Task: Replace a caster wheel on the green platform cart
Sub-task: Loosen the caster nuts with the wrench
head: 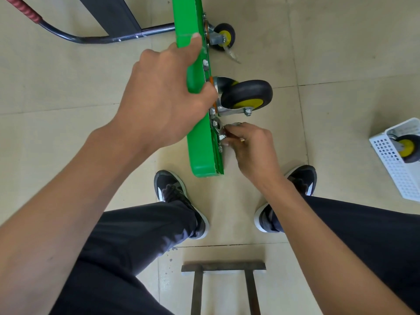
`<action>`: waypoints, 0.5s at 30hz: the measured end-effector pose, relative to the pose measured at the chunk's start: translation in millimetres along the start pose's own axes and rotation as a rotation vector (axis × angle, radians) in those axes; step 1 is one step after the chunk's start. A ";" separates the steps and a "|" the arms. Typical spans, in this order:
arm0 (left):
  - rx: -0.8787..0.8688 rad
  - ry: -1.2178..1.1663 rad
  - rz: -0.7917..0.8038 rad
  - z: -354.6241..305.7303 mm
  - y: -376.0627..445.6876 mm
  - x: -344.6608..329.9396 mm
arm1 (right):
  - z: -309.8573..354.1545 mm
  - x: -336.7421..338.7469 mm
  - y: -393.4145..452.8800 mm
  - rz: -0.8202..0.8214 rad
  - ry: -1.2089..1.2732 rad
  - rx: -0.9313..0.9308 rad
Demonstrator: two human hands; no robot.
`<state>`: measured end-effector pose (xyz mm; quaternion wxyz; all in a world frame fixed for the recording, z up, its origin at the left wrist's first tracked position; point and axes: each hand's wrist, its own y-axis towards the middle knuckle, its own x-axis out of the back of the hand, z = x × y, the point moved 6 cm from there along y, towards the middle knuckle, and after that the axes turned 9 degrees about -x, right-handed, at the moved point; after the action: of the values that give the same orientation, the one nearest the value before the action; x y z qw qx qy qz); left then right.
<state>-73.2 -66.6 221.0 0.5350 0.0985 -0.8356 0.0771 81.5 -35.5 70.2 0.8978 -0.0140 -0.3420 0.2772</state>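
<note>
Risk sits mostly with the green metal platform cart (200, 142), which you have tipped up on its edge on the tiled floor. Only your left hand (163, 96) steadies it. If that grip slackens while you turn the fastener, I judge the deck could fall flat toward your black-and-white shoes (179, 201) or twist away from the tool.

Your left hand is clamped over the top edge of the deck, with the thumb laid along the green face and the fingers curled over the far side, right beside the mounting plate of the black rubber caster wheel with the yellow hub (246, 96). That wheel is on the cart, sticking out sideways to the right, close to those curled fingers. If the swivel fork swings, it could pinch them.

Further right and lower, your right hand (252, 146) is closed, pinching a small silver metal tool or fastener (219, 130) at the bolts just below the caster plate. I cannot tell whether it is a wrench or a nut. A slip here would likely round the bolt head or knock your knuckles against the deck edge, and a loosened nut could drop and roll across the tiles.

At the far right, a white perforated plastic basket (395, 169) holds another yellow-hubbed caster (406, 148), well apart from the cart, so keep old and new parts separate.
</note>
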 end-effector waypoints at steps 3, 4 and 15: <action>-0.001 -0.001 0.006 0.5 0.1 -0.6 | -7.9 -0.1 -6.5 -0.040 -0.054 0.032; 0.000 -0.002 0.006 0.9 0.0 -0.6 | -12.1 0.4 -10.0 -0.027 -0.016 -0.013; -0.033 0.025 0.008 -3.1 0.4 1.3 | -13.1 -0.1 -23.2 0.315 0.519 -0.401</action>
<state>-71.1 -65.6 223.4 0.5468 0.0854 -0.8302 0.0667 101.0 -53.1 65.2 0.8804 -0.3122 -0.1439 0.3268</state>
